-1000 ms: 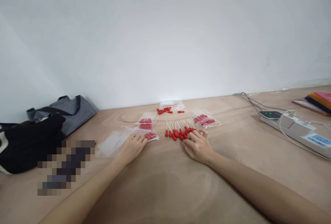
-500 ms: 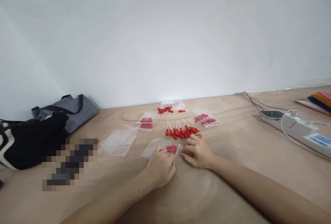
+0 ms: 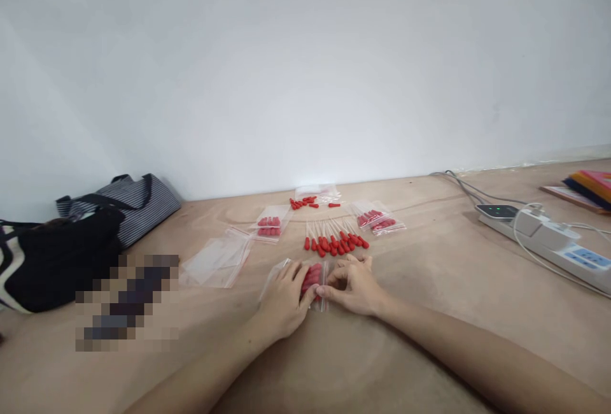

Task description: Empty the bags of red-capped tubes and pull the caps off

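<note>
Both hands — left hand (image 3: 285, 296), right hand (image 3: 352, 285) — pinch 1 small clear bag (image 3: 312, 279) of red caps on the wooden table (image 3: 429, 286).

Pouch (image 3: 312, 275) before droppers (image 3: 334, 242), bags (image 3: 138, 200) left, power strip (image 3: 548, 239) right, on table (image 3: 429, 318)

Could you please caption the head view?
Left hand and right hand pinch a clear bag of red caps on the table.

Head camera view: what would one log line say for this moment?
left hand: holds zip bag of red caps | right hand: pinches bag's right edge | beyond: row of red-tipped sticks | surface: wooden table
</note>
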Demonstrator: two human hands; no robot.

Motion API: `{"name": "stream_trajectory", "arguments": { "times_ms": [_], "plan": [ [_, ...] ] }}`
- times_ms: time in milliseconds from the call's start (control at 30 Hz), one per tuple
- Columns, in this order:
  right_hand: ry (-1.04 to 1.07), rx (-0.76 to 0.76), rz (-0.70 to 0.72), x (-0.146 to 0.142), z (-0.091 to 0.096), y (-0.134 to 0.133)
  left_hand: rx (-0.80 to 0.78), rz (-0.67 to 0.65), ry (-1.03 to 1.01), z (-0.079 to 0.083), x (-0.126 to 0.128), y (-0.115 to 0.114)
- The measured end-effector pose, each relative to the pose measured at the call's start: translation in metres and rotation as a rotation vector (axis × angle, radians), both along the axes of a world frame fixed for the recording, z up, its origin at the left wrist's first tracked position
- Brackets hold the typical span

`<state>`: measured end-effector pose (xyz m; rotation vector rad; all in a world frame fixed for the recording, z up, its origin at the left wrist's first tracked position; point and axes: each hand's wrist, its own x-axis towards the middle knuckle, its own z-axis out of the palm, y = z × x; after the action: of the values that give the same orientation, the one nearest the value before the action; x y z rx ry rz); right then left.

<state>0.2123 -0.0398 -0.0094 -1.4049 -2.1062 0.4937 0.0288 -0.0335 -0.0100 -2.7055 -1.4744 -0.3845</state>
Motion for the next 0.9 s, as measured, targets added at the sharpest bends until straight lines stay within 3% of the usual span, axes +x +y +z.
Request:
{"name": "stream_trajectory", "arguments": {
  "times_ms": [67, 133, 333, 433, 667, 900],
  "plan": [
    [-0.002, -0.043, -0.052, -0.005, -0.001, -0.002, 0.046, 0.081, 0.052, 0.001, 0.004, -0.007],
    [0.005, -0.062, -0.093, -0.007, -0.002, -0.003, 0.072, 0.065, 0.075, 0.006, 0.006, -0.007],
    [0.065, -0.069, -0.117, -0.008, -0.002, -0.002, 0.201, -0.501, 0.108, 0.024, 0.002, 0.037],
    [0.078, -0.054, -0.108, -0.007, -0.003, -0.001, 0.197, -0.636, 0.091, 0.024, 0.004, 0.056],
    [0.075, -0.024, -0.078, -0.006, -0.005, -0.001, 0.285, -0.752, -0.001, 0.017, 0.011, 0.060],
    [0.060, -0.001, -0.064, -0.005, -0.006, -0.001, 0.393, -0.758, -0.130, 0.011, 0.011, 0.058]
  ]
}}
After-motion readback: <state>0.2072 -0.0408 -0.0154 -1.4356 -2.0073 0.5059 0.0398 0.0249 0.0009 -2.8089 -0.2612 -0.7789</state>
